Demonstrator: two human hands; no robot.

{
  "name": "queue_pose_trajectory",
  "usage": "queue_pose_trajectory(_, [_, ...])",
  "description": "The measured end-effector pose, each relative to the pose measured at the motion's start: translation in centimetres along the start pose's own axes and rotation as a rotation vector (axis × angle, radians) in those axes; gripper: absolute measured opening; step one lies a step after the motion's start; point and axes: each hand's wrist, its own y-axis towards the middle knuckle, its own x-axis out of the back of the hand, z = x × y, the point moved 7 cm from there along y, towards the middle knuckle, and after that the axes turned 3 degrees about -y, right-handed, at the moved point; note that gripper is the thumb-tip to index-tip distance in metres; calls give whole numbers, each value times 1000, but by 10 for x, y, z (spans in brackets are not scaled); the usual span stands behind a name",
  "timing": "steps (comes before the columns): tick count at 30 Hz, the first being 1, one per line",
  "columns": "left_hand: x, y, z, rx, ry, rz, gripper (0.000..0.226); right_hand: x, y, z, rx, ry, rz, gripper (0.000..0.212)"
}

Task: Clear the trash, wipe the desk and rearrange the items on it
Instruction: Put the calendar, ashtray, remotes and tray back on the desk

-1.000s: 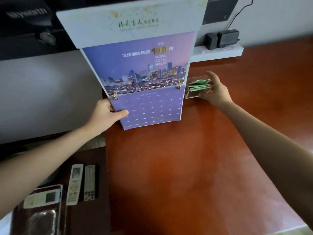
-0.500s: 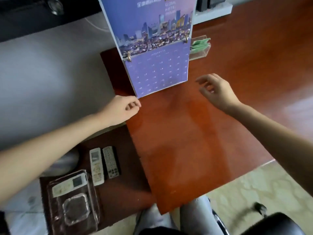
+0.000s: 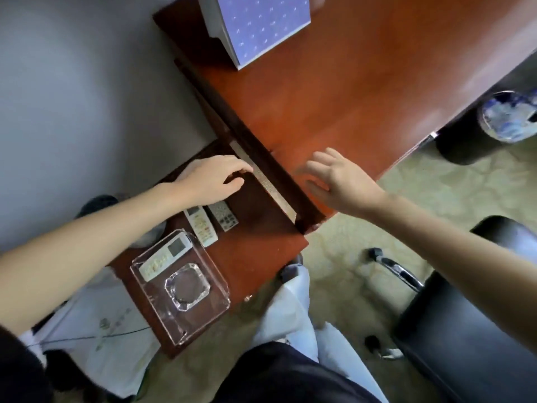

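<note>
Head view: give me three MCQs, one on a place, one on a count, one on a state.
1. Where is the ashtray?
A) in the clear tray
B) on the chair
C) on the floor

2. How many remotes show?
A) one
B) three
C) five

3. The right hand is:
A) open, holding nothing
B) gripping the calendar
C) gripping a cup

Answers:
1 A: the ashtray sits inside the tray's walls.
2 B: one lies in the tray, two side by side just outside it.
3 A: its fingers are spread in the air with nothing between them.
</note>
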Motion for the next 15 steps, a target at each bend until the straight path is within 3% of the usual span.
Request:
queue_pose_trajectory(5, [-62,-64,-4,39,47,90,37,-58,-69,63,-122,29,68,38])
queue_pose_trajectory(11, [-137,-145,7,-16,59,178,38,-128,-137,137,-160,-11,164,26])
queue_pose_trajectory(15, [-171,-181,30,-33,119,199,41,-174,-154,171,-241,-13,237,33])
